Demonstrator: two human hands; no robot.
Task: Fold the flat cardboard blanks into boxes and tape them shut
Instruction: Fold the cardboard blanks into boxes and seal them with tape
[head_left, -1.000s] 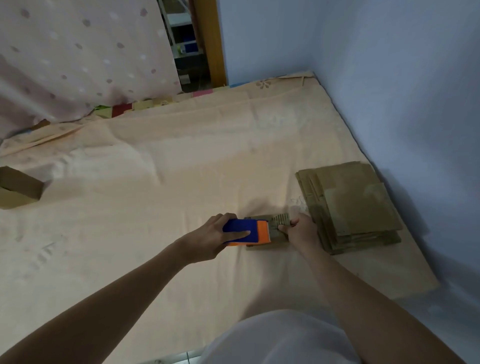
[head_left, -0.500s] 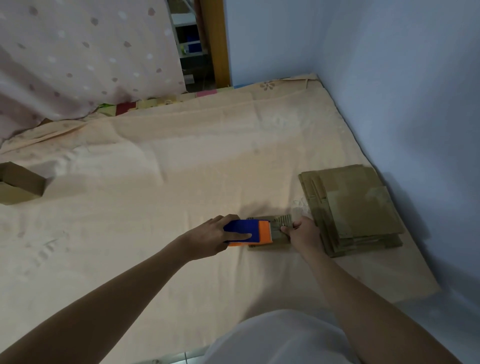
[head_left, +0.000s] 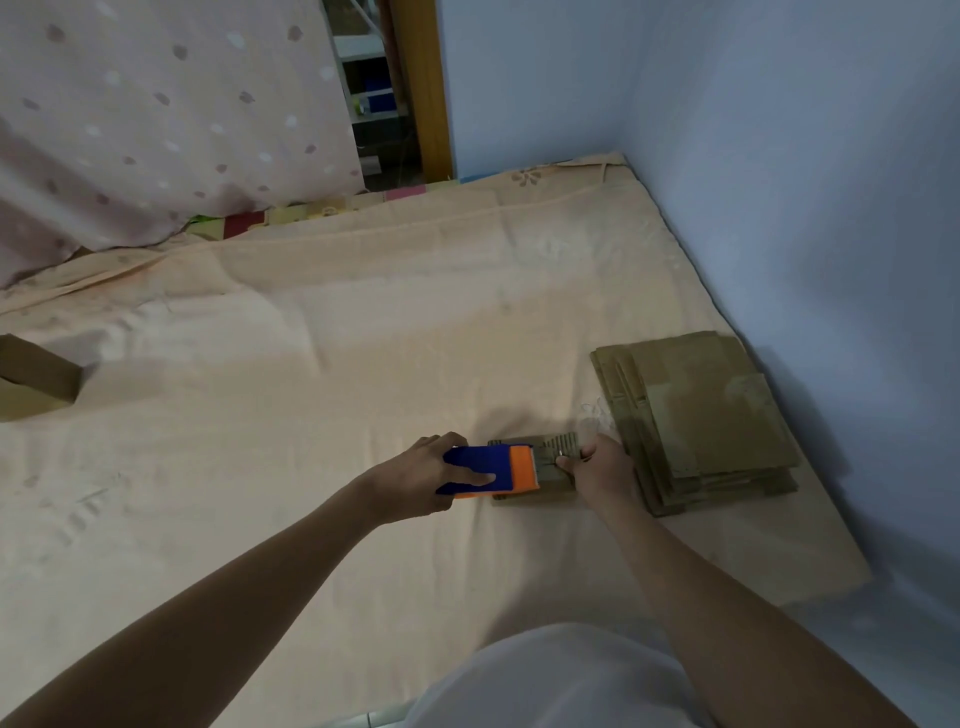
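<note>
Your box (head_left: 535, 470) sits low on the bed (head_left: 311, 364), straight ahead of you and directly between your two hands, so neither arm has to reach across. Your left hand (head_left: 423, 475) is wrapped round the blue-and-orange dispenser (head_left: 488, 472), whose orange end rests on the box's left part and faces right. Your right hand (head_left: 602, 467) has its fingers curled on the box's right end, seemingly pinching the tape or the edge there; which one is too small to tell.

The line that matters runs left to right: dispenser, box top, right hand. The box's long axis looks to follow that same line, so the tape run should go along it. I judge that the right hand anchors while the left drives the dispenser.

The stack of blanks (head_left: 701, 415) lies just beyond your right hand, nearly touching it. A finished box (head_left: 36, 382) sits well apart at the far left.
</note>
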